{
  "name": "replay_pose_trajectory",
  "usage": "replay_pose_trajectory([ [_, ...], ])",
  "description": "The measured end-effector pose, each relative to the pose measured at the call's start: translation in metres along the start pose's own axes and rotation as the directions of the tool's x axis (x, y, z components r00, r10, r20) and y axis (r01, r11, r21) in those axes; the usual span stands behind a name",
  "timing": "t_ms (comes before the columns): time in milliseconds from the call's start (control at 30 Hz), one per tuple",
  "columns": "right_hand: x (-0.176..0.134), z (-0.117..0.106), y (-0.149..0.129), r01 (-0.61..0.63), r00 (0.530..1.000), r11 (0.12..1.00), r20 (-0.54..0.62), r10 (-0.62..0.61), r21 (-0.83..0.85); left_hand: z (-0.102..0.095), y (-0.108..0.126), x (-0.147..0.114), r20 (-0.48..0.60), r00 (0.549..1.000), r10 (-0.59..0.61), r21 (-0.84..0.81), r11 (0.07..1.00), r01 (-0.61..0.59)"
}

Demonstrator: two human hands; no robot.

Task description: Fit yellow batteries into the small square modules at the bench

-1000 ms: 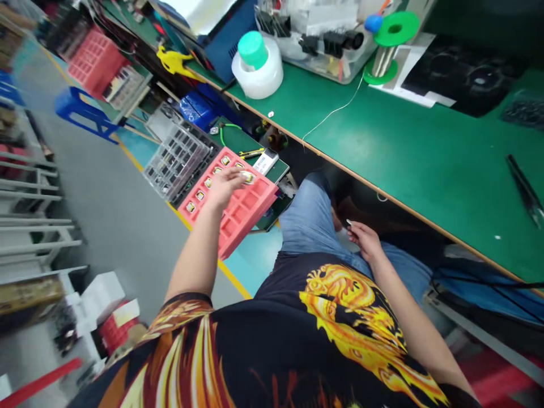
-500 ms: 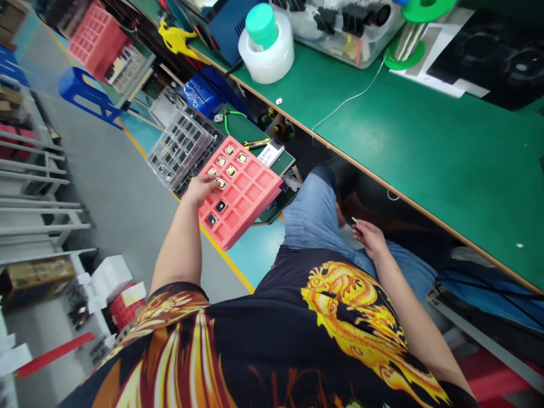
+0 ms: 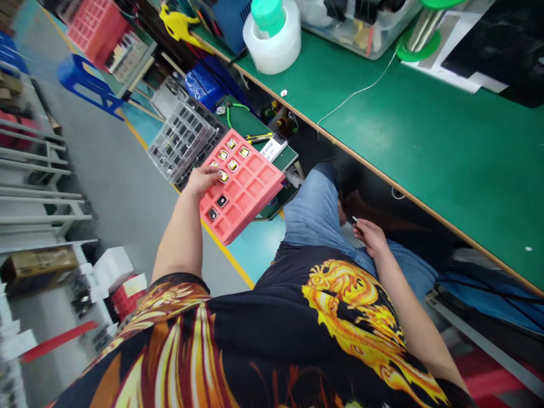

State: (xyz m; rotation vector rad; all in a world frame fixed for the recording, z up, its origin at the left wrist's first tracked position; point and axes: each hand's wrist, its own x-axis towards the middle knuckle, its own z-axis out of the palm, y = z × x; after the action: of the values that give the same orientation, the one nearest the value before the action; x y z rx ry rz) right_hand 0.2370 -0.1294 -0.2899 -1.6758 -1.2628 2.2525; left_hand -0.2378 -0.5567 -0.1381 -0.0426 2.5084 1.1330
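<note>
My left hand (image 3: 204, 180) reaches over the left edge of a pink foam tray (image 3: 242, 201). Its fingertips close on a small square part (image 3: 223, 177) with a white and yellow face, which sits in one of the tray's pockets. Several similar parts lie in the pockets above, and two black square parts (image 3: 221, 200) are in pockets nearer to me. Over my lap, my right hand (image 3: 370, 235) pinches a small thin object (image 3: 355, 219) with a pale tip; its kind is too small to tell.
Clear compartment trays (image 3: 182, 141) lie beyond the pink tray. Yellow-handled tweezers (image 3: 259, 137) and a white box (image 3: 274, 147) rest on the low stand. At right runs a green workbench (image 3: 408, 130) with a tape roll (image 3: 276, 48) and a wire spool (image 3: 425, 39).
The view has shifted slightly, so the bench items sit a little higher and further right. My left fingers stay at the same part, and my right hand keeps its hold.
</note>
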Motion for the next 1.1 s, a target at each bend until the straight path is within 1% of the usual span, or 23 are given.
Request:
replay_pose_trajectory([
  [100,0.000,0.000,0.000,-0.002,1.000,1.000,0.000,0.002,-0.011,0.002,-0.001,0.001,-0.023,1.000,0.017,0.053,0.998,-0.015],
  [167,-0.001,0.000,-0.001,-0.001,1.000,1.000,-0.007,0.001,-0.019,0.004,0.000,0.001,-0.068,0.996,0.066,0.172,0.984,-0.053],
  [267,-0.001,-0.001,0.000,0.000,1.000,1.000,-0.013,0.000,-0.020,0.003,0.004,-0.004,-0.117,0.978,0.174,0.425,0.899,-0.109],
  [300,-0.001,-0.001,0.000,0.002,1.000,1.000,-0.012,-0.002,-0.020,0.001,0.006,-0.006,-0.129,0.971,0.202,0.487,0.866,-0.116],
  [367,0.000,-0.002,0.001,0.009,1.000,1.000,-0.007,-0.009,-0.022,-0.006,0.009,-0.014,-0.142,0.964,0.226,0.551,0.827,-0.112],
  [400,0.001,-0.002,0.002,0.011,1.000,1.000,-0.004,-0.011,-0.024,-0.011,0.010,-0.018,-0.136,0.965,0.223,0.574,0.812,-0.107],
  [467,0.002,-0.002,0.003,0.014,1.000,1.000,0.001,-0.014,-0.028,-0.020,0.009,-0.028,-0.085,0.979,0.187,0.620,0.779,-0.095],
  [533,0.003,-0.002,0.004,0.021,1.000,0.999,0.004,-0.021,-0.031,-0.026,0.006,-0.038,0.010,0.991,0.136,0.678,0.728,-0.107],
  [600,0.004,-0.001,0.004,0.025,1.000,0.999,0.009,-0.025,-0.037,-0.026,0.001,-0.049,0.101,0.992,0.079,0.735,0.666,-0.128],
  [667,0.004,0.001,0.004,0.015,1.000,0.999,0.009,-0.015,-0.047,-0.020,-0.005,-0.062,0.160,0.987,0.031,0.774,0.616,-0.145],
  [733,0.003,0.001,0.003,0.003,1.000,0.999,0.004,-0.002,-0.053,-0.010,-0.012,-0.075,0.173,0.985,0.019,0.794,0.589,-0.151],
  [833,0.002,0.002,0.002,-0.005,1.000,0.999,-0.004,0.005,-0.050,0.006,-0.022,-0.092,0.123,0.986,0.112,0.822,0.545,-0.165],
  [900,0.003,0.002,0.002,-0.006,1.000,0.999,-0.003,0.005,-0.046,0.012,-0.026,-0.098,0.083,0.981,0.173,0.839,0.519,-0.163],
  [933,0.003,0.002,0.002,-0.003,1.000,0.999,-0.002,0.003,-0.045,0.014,-0.027,-0.099,0.072,0.980,0.188,0.844,0.512,-0.160],
  [1000,0.003,0.002,0.003,0.004,1.000,0.999,0.003,-0.004,-0.045,0.013,-0.028,-0.098,0.074,0.981,0.178,0.842,0.517,-0.157],
  [1100,0.003,0.001,0.003,0.011,1.000,0.999,0.008,-0.011,-0.044,0.009,-0.026,-0.094,0.119,0.981,0.154,0.825,0.535,-0.184],
])
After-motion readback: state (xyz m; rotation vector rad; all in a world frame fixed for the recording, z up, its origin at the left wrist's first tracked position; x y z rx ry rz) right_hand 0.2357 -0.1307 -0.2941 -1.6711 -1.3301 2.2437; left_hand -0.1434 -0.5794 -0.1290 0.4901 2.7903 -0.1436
